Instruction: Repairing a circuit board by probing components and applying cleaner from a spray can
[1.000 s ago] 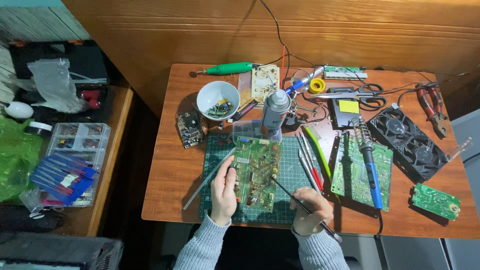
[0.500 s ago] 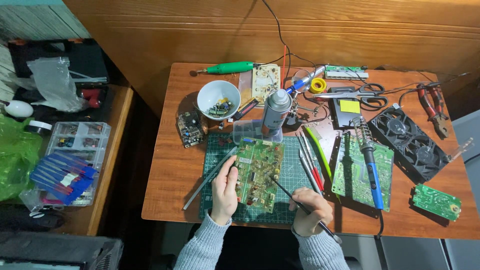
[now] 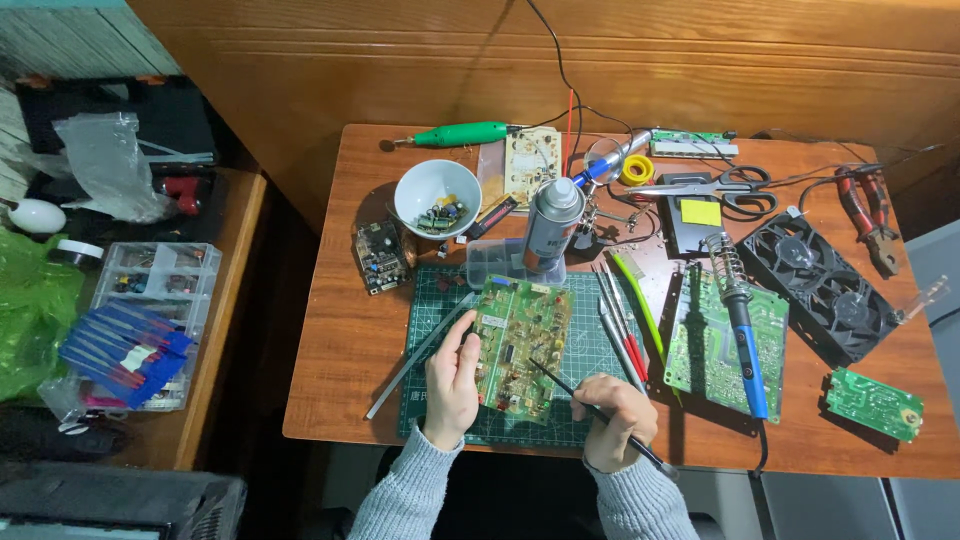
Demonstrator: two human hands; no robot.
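Note:
A green circuit board (image 3: 520,345) lies on a green cutting mat (image 3: 590,350) at the front of the wooden table (image 3: 350,330). My left hand (image 3: 452,380) rests on the mat and holds the board's left edge with thumb and fingers. My right hand (image 3: 615,420) grips a thin black probe-like tool (image 3: 565,385); its tip touches the board's lower right part. Both forearms wear grey knit sleeves.
A spray can (image 3: 552,225), a white bowl of small parts (image 3: 437,197), scissors (image 3: 735,188), a blue soldering iron (image 3: 742,340) on another green board (image 3: 725,340), a black double fan (image 3: 820,285), pliers (image 3: 868,215) and several tweezers (image 3: 620,330) crowd the table. A side table at left carries a parts box (image 3: 160,285).
The hands and the board have barely shifted; the tool tip stays on the board's lower right part.

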